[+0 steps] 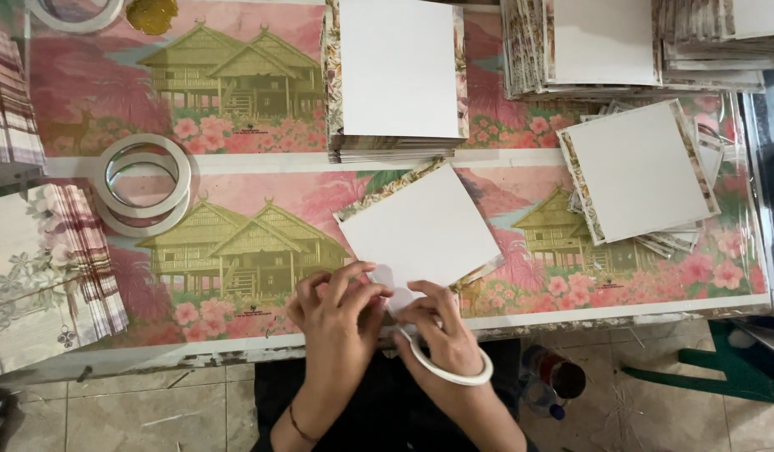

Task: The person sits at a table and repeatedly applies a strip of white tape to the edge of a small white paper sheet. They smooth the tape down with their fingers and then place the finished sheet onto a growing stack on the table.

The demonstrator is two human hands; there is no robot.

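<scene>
Head view, looking straight down on a counter covered with a pink printed cloth showing stilt houses, flowers and deer.

Left hand at the near edge of the counter, fingers curled, fingertips pressed on the near corner of a white square card. Right hand just beside it, touching it, fingers bent and pinching at the same corner; a white tape roll worn like a bangle around the right wrist. Exact object between the fingertips too small to tell; grip on the card's corner by both hands visible.

White square card lying flat and rotated at an angle, near the middle of the counter's front edge, a patterned floral border showing along its upper left and lower right sides.

Behind the card, a tall stack of similar cards, white face up. To the right, a looser, fanned stack, also white face up. Along the far right edge, further stacks.

To the left, two rolls of white tape piled one on the other; at the far left, piles of floral and plaid patterned paper. Below the counter, a tiled floor and a dark bottle.
</scene>
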